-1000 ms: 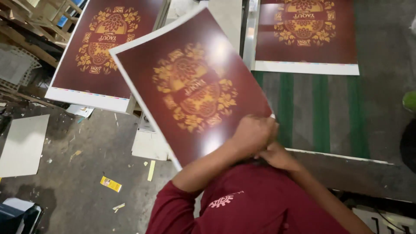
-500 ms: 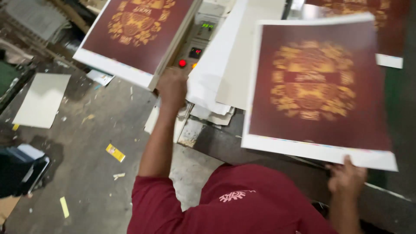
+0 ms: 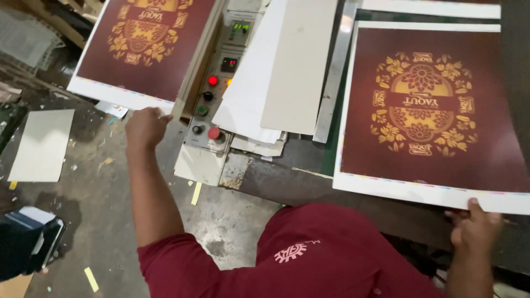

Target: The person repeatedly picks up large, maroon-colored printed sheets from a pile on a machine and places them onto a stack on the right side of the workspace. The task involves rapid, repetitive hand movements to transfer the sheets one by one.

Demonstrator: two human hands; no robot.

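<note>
My left hand (image 3: 144, 128) is curled on the near edge of the printed sheet stack (image 3: 144, 49) – fingers tucked under the white border, gripping it. That stack sits just left of the control panel (image 3: 216, 94), the grey box w/ red and green buttons and small lit displays. My right hand (image 3: 473, 229) pinches the near white border of a single maroon sheet (image 3: 430, 110), thumb on top, fingers underneath. That sheet lies flat, well right of the panel, gold flower emblem facing up, on the green machine bed (image 3: 329, 160). Between panel and sheet – a loose pile of blank white boards (image 3: 281, 72), touching the panel's right side. Down left of the panel, on the concrete floor (image 3: 94, 193), lies one pale board (image 3: 43, 144), apart from everything. My maroon shirt (image 3: 309, 259) fills the bottom, below the panel.
</note>
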